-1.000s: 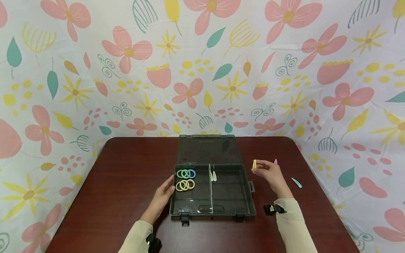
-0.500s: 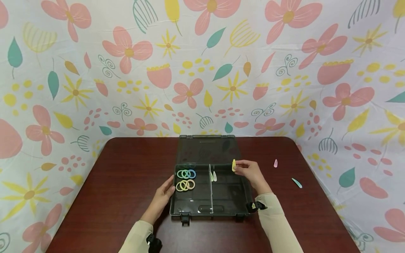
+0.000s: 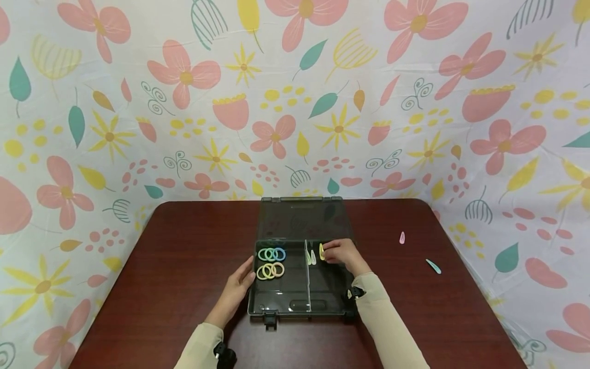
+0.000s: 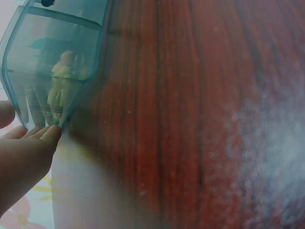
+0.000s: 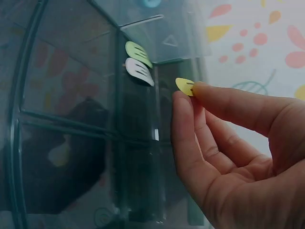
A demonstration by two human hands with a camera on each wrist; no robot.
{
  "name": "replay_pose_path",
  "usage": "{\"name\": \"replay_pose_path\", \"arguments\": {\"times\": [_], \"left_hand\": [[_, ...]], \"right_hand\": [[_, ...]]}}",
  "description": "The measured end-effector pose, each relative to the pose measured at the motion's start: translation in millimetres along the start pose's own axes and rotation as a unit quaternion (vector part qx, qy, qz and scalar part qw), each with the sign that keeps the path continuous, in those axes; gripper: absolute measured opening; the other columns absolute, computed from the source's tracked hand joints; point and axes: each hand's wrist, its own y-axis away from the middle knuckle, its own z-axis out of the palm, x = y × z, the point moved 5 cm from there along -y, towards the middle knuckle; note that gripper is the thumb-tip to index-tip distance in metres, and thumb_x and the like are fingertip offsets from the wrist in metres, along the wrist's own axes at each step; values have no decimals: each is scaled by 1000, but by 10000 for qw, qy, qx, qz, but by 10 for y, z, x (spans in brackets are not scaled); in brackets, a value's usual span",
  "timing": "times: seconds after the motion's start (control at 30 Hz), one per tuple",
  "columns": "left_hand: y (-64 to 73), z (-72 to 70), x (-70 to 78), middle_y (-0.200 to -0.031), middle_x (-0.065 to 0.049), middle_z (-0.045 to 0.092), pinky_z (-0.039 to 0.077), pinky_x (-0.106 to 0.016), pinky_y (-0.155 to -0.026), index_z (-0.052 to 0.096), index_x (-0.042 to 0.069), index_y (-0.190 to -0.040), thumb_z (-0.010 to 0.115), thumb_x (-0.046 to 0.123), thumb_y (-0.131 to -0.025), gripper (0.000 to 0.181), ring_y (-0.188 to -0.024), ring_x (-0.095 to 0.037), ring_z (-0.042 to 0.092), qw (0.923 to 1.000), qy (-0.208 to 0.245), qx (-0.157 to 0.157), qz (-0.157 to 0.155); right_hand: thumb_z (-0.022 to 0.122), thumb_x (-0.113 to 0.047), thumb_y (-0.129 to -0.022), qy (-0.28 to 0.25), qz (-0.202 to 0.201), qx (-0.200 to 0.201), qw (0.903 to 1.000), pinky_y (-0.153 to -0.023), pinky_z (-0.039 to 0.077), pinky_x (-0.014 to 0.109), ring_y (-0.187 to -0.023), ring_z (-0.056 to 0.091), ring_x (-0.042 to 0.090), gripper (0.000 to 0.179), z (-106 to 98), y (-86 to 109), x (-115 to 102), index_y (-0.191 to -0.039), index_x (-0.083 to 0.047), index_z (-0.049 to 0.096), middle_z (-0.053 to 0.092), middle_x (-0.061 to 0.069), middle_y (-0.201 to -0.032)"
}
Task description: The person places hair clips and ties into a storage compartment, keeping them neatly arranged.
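Note:
My right hand (image 3: 343,253) pinches a yellow snap hair clip (image 3: 321,251) between thumb and fingertips, over the right compartment of an open, dark see-through box (image 3: 332,289). In the right wrist view the yellow clip (image 5: 184,86) sticks out from the fingertips. Just left of it, beside the clear divider (image 3: 307,282), lie a green clip (image 5: 137,50) and a white clip (image 5: 138,69). Along the box's left wall rests my left hand (image 3: 235,289), fingers fairly straight. Its fingertips touch the wall in the left wrist view, with the thumb near the edge.
The left compartment holds two rows of hair rings, a green-to-blue row (image 3: 272,254) and a yellow-to-peach row (image 3: 270,270). Right of the box, a pink clip (image 3: 402,237) and a teal clip (image 3: 433,266) lie on the brown table (image 3: 193,246). The lid (image 3: 304,218) lies back.
My right hand has carried the yellow clip leftward, from beyond the box's right side to over the right compartment, near the green and white clips. The left hand has stayed at the box's left wall.

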Motion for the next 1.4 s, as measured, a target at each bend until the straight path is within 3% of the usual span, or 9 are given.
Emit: {"name": "replay_pose_path", "arguments": {"times": [0.23, 0.5, 1.4], "left_hand": [[-7, -1, -17, -153, -19, 31, 28, -52, -111, 31, 10, -151, 48, 6, -101, 53, -141, -35, 27, 10000, 34, 42, 24], [-10, -2, -25, -153, -19, 31, 28, -52, -111, 31, 9, -151, 48, 6, -101, 53, -141, -35, 26, 10000, 68, 25, 30], [-15, 2, -15, -152, -20, 31, 28, -51, -111, 32, 9, -151, 49, 5, -101, 53, -141, -35, 27, 9999, 90, 25, 80]], "right_hand": [[68, 8, -83, -2, 448, 56, 9990, -70, 59, 36, -71, 69, 20, 26, 79, -96, 75, -109, 13, 65, 68, 22, -93], [70, 9, -80, 72, 683, 157, 9975, -64, 59, 33, -63, 66, 17, 24, 112, -168, 151, -104, 12, 68, 70, 16, -82], [74, 7, -78, 452, 397, 595, 9964, -60, 59, 33, -60, 67, 17, 18, 126, -142, 149, -95, 9, 71, 70, 15, -78]]}}
